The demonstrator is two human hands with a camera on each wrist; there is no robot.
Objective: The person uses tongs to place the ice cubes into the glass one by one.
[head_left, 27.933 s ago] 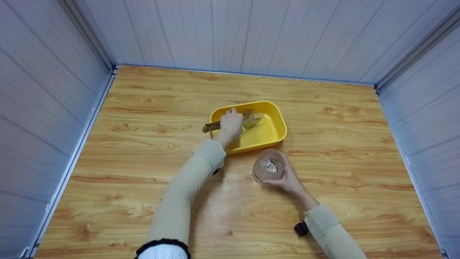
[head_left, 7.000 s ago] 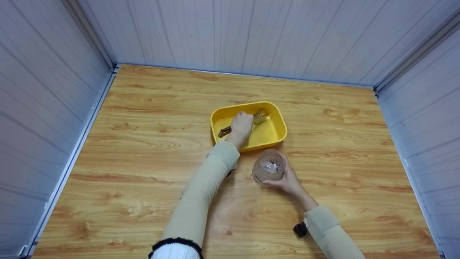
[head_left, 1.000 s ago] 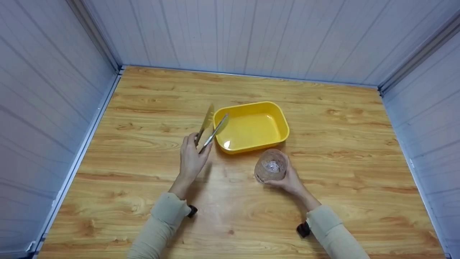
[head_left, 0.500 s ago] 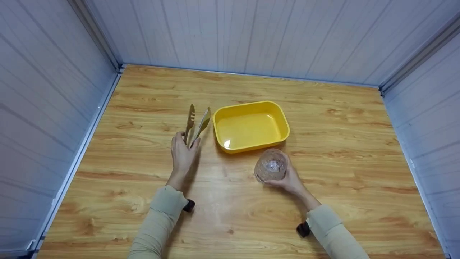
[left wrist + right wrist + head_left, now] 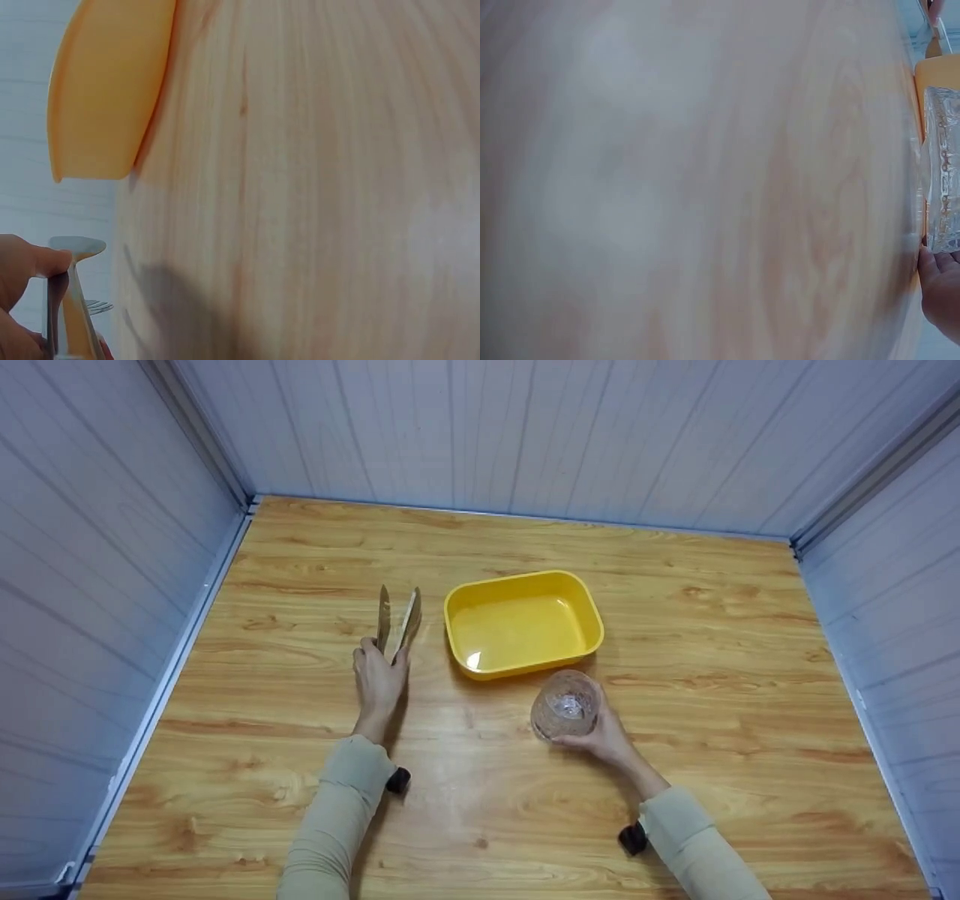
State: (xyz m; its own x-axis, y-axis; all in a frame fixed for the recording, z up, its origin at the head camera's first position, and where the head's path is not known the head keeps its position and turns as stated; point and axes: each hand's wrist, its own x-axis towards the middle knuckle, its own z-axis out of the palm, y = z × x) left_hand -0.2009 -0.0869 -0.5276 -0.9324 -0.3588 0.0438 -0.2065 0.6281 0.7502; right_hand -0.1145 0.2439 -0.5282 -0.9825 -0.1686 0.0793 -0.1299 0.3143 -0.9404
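My left hand point(image 5: 380, 684) holds metal serving tongs point(image 5: 409, 619) by their arms, left of the yellow box. The tongs point away from me, their two tips spread apart with nothing between them; one tip is slotted like a fork. In the left wrist view the thumb presses one arm of the tongs point(image 5: 75, 319), above the table. My right hand point(image 5: 611, 735) grips a clear textured drinking glass point(image 5: 555, 718) from its right side. The glass stands upright just in front of the yellow box point(image 5: 525, 637), which has nothing in it. In the right wrist view fingers lie beside the glass point(image 5: 943, 172).
A wood-patterned table point(image 5: 712, 660) lies under everything. Pale panel walls point(image 5: 480, 435) enclose it at the back and on both sides. Both wrists carry small black devices under beige sleeves.
Seven seconds ago the tongs were inside the box. Over the last second my left hand has carried them leftward, away from the box's left rim. Right hand and glass stay put.
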